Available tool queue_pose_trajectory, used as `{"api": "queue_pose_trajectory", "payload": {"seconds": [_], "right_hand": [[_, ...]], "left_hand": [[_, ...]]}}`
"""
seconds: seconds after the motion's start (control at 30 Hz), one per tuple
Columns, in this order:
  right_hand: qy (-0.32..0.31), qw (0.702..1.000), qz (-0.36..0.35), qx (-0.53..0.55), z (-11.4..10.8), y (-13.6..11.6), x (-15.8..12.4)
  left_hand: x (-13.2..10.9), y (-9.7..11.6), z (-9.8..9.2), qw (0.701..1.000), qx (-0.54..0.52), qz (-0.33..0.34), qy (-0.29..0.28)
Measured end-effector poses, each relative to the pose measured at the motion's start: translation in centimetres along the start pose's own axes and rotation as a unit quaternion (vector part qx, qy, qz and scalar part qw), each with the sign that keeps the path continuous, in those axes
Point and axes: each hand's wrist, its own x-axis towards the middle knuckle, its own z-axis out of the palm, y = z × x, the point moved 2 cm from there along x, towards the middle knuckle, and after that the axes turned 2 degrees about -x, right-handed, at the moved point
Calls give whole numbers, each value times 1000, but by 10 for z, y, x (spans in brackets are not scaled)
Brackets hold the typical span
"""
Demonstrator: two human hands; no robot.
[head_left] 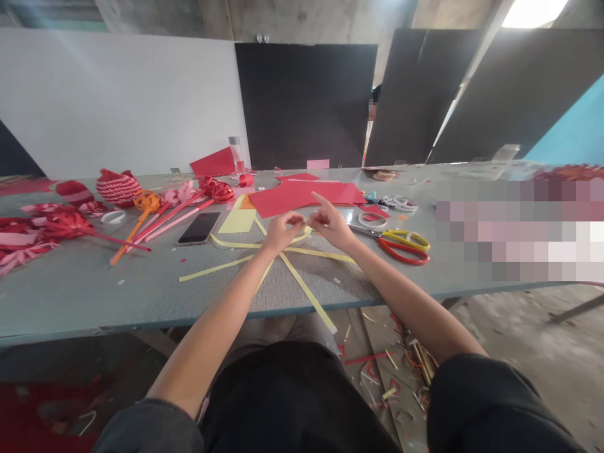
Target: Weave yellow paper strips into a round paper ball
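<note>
**Pale yellow strip star at table centre, both hands brought to it**

Far left: red and pink folded-paper flowers (pixel 66 225) are piled up, probably parked clear of the working spot. Next to them, a red-and-pink striped paper cup shape (pixel 119 189) and an orange paper flower on a stick (pixel 148 201) are set down.

A dark rectangular phone (pixel 199 228) is laid flat, then a pale yellow paper sheet (pixel 237 221).

Centre: long pale yellow paper strips (pixel 307 292) are fanned out on the grey table (pixel 155 296) from a crossing near the left wrist; one end is left hanging over the front edge. Spread like this, each arm can presumably be reached singly.

Left hand (pixel 283 231): fingers curled, tips drawn in beside a lifted strip end. Right hand (pixel 333 223): thumb and fingers bent inward, one finger raised, likely to be kept out of the way. Whether the strip is clamped by either hand can't be told.

Red paper sheets (pixel 311 195) are stacked behind. Right: scissors with yellow and red handles (pixel 383 235) are left within easy reach.
</note>
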Motion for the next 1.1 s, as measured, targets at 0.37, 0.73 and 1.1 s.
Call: {"api": "queue_pose_trajectory", "payload": {"seconds": [0.37,0.73,1.1], "right_hand": [[19,1000,-13,7,5,8,-2],[23,1000,5,5,4,7,-1],[24,990,-8,-136,-1,0,-3]], "left_hand": [[0,-5,2,1000,-2,8,-15],[1,-6,3,1000,-10,6,-24],[-3,3,0,999,10,22,-37]]}}
